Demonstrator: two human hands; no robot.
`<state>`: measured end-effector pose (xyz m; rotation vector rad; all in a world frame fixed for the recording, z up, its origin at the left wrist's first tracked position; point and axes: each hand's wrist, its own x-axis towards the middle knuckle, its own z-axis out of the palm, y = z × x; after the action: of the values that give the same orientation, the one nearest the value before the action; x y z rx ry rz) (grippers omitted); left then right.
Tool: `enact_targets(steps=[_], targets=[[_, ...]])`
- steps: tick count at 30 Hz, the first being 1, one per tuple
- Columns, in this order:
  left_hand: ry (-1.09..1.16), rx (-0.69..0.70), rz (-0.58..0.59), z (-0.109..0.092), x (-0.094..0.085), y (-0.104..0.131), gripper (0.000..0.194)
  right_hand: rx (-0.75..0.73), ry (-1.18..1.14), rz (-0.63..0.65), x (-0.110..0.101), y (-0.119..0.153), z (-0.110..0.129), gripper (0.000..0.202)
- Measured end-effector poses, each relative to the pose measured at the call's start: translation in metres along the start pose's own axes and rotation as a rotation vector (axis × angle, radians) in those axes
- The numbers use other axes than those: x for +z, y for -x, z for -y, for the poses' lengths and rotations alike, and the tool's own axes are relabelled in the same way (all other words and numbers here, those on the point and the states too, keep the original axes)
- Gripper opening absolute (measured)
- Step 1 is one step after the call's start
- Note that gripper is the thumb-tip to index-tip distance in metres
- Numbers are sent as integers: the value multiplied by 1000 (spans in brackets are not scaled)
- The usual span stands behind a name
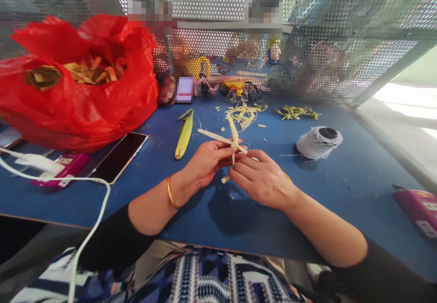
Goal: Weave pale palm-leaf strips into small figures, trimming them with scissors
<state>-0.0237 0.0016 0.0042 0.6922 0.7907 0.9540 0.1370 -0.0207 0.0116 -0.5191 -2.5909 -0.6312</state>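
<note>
Pale, flat plant strips (234, 132), which look like dried leaf or husk, cross and fold over one another between my two hands above the blue table. My left hand (209, 159) pinches the crossing between thumb and fingers. From the right, my right hand (261, 177) closes its fingers on the lower ends of the same strips. One strip end points up and another out to the left. Under my right fingers a short pale end (225, 179) shows. The right fingertips are partly hidden. A yellow-green husk piece (185, 135) lies left of my hands.
A red plastic bag (136, 98) of folded strips stands at left, near a dark phone (119, 158) and a white cable (106, 198). Strip scraps (246, 114), green scraps (297, 112) and a white thread spool (317, 144) lie beyond my hands. A perforated metal screen (208, 2) closes the back.
</note>
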Motion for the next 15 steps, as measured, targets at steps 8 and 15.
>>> enact_targets(steps=[8,15], targets=[[8,26,-44,-9,-3,0,24,510,-50,-152,-1,5,-3,22],[-31,-29,-97,-10,-1,2,13,662,-212,15,5,6,-6,33]])
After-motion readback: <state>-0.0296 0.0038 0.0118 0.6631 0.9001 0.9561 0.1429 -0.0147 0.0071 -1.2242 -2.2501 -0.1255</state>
